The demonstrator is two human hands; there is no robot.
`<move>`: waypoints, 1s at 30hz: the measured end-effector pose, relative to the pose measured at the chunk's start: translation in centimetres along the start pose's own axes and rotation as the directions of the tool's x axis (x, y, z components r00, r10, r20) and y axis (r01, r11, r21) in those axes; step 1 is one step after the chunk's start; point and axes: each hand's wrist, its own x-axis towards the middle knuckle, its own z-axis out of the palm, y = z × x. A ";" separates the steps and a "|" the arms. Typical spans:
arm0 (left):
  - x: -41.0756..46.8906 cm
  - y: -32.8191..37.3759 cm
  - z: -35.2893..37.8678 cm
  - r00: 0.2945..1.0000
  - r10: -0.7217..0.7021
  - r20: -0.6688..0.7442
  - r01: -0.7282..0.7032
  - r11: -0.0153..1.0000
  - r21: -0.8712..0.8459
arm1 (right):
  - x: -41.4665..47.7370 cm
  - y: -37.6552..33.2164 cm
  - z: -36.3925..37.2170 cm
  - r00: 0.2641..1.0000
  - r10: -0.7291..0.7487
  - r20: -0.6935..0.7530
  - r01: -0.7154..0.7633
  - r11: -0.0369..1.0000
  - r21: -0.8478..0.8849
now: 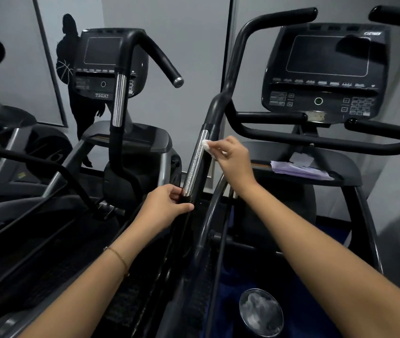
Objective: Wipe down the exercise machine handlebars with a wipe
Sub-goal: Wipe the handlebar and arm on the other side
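A black handlebar of the exercise machine rises through the middle of the view, with a shiny metal sensor strip along its lower part. My right hand pinches a small white wipe and presses it against the top of the metal strip. My left hand grips the black bar just below the strip's lower end.
The machine's console stands at the upper right above black side bars. A purple packet lies on its tray. A second machine with its own handlebar stands to the left. A round metal cap sits low.
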 end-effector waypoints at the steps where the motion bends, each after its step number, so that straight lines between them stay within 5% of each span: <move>1: 0.0 0.0 0.0 1.000 -0.003 -0.005 0.003 1.000 0.006 | -0.5 -0.1 0.2 1.000 0.001 -0.011 -0.001 1.000 0.001; 6: 0.5 -0.1 0.0 1.000 -0.017 -0.012 0.018 0.999 0.047 | -2.6 -0.4 -0.1 0.993 -0.108 0.054 0.110 0.993 -0.032; 15: 0.3 -0.2 0.1 1.000 -0.016 -0.019 0.017 0.999 0.045 | 2.2 0.0 -0.2 1.000 0.002 -0.013 -0.003 1.000 -0.021; 21: 0.2 -0.1 -0.2 1.000 -0.015 -0.001 0.015 0.998 0.061 | -5.4 -0.6 0.0 0.957 -0.212 0.197 0.234 0.967 -0.096; 26: -0.1 -0.1 -0.1 1.000 -0.018 -0.001 0.019 1.000 0.016 | -0.2 -1.2 -0.4 0.982 -0.157 0.109 0.176 0.965 -0.193; 30: -0.3 -0.2 0.0 1.000 0.008 -0.017 -0.009 1.000 -0.010 | -5.5 -2.4 -0.4 0.863 -0.323 0.389 0.446 0.848 -0.287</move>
